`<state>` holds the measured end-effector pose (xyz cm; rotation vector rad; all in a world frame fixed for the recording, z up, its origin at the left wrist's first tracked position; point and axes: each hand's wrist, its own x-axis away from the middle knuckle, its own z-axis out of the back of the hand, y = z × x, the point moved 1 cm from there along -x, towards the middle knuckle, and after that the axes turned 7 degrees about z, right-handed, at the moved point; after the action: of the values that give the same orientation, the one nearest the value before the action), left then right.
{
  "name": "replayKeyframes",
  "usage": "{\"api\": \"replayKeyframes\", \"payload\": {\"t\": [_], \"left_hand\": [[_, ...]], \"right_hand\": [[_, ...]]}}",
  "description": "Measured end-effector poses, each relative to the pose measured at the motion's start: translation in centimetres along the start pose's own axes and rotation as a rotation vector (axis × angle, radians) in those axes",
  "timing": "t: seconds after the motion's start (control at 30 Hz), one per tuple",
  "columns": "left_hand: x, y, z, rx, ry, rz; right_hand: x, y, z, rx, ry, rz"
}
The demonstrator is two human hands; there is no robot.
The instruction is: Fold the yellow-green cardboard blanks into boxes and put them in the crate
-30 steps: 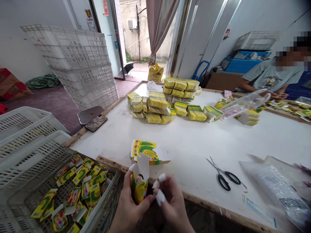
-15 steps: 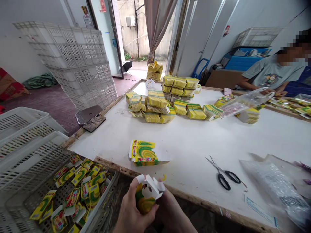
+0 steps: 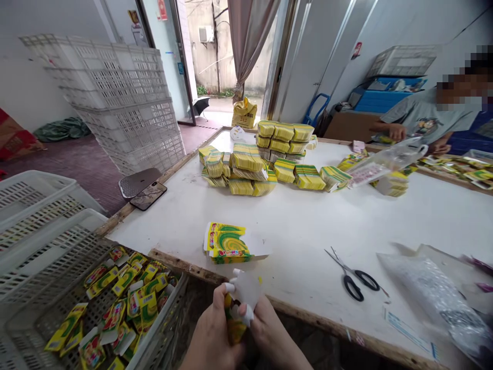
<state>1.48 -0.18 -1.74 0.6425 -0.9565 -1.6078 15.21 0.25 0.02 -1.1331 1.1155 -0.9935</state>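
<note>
My left hand (image 3: 211, 334) is wrapped round a small yellow-and-green carton (image 3: 246, 289), just off the near table edge. White end flaps stand up at the carton's top. My right hand (image 3: 271, 329) is closed at those flaps, its fingers pressed against the white cardboard; the carton partly hides them. Beyond my hands, a small stack of flat yellow-and-green cartons (image 3: 227, 244) lies on the white table (image 3: 185, 216). At lower left, a white plastic crate (image 3: 140, 354) holds several cartons (image 3: 148, 308) of the same pattern.
Black-handled scissors (image 3: 354, 280) and a clear plastic bag (image 3: 427, 288) lie to the right. Bundled cartons (image 3: 248, 159) are piled further back. A phone (image 3: 149, 195) rests by the left edge. Stacked crates (image 3: 127, 103) stand at left. A person (image 3: 431, 118) works at far right.
My right hand has come up over the carton's open end, and a broad white flap now covers more of the opening. The person at right has moved one hand leftward.
</note>
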Motion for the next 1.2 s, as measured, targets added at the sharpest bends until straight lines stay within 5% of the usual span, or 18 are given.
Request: {"api": "replayKeyframes", "payload": {"t": [0.13,0.27,0.53,0.77,0.93,1.03,1.13,1.2], "left_hand": [[-0.2,-0.3,-0.3,0.058,-0.038,0.006],[-0.3,-0.6,0.4,-0.035,0.164,-0.013],[-0.4,0.1,4.1,-0.1,0.059,-0.014],[-1.0,0.4,4.8,-0.11,-0.064,0.005],[-1.6,1.1,5.2,-0.184,-0.007,-0.036],[-1.7,-0.6,6.1,-0.218,0.131,-0.035],[-1.7,-3.3,8.6,-0.406,0.554,0.028],[-1.5,-4.9,10.5,-0.507,0.756,0.134]], "right_hand": [[0.7,0.1,-0.3,0.254,-0.218,0.157],[0.5,0.8,0.5,0.339,-0.096,0.202],[0.7,-0.1,1.4,0.636,-0.381,0.146],[-0.6,-2.2,3.4,0.531,-0.412,0.159],[-0.9,-1.0,2.1,0.417,-0.196,0.176],[-2.3,-0.4,1.7,0.383,-0.034,0.212],[-4.8,-0.4,2.7,0.603,0.169,0.218],[-6.3,-0.3,3.5,0.748,0.181,0.179]]}}
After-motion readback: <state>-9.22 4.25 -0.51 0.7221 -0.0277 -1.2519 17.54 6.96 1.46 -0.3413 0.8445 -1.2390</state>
